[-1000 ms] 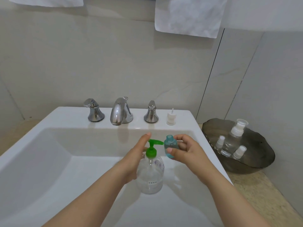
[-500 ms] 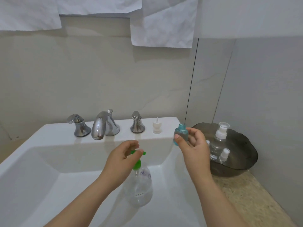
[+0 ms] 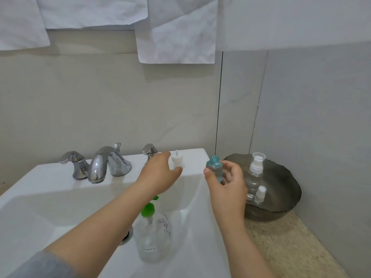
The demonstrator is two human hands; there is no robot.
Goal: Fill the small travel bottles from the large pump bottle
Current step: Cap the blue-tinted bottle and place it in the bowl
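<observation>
A clear large pump bottle (image 3: 153, 239) with a green pump head stands in the white sink basin, partly behind my left forearm. My right hand (image 3: 226, 184) holds a small blue travel bottle (image 3: 215, 169), uncapped, upright over the sink's right rim. My left hand (image 3: 160, 173) is lifted off the pump and reaches with relaxed fingers to the white spray cap (image 3: 177, 159) on the sink's back ledge; fingertips are at the cap, and whether they touch it is unclear.
A dark bowl (image 3: 281, 189) on the stone counter at right holds a taller clear spray bottle (image 3: 255, 173) and a small one (image 3: 260, 194). A chrome faucet (image 3: 104, 163) and two handles line the sink's (image 3: 30, 207) back ledge. White towels (image 3: 176, 29) hang above.
My left hand left the green pump and moved up and right to the white cap. My right hand carried the blue bottle away from the pump spout, right and up.
</observation>
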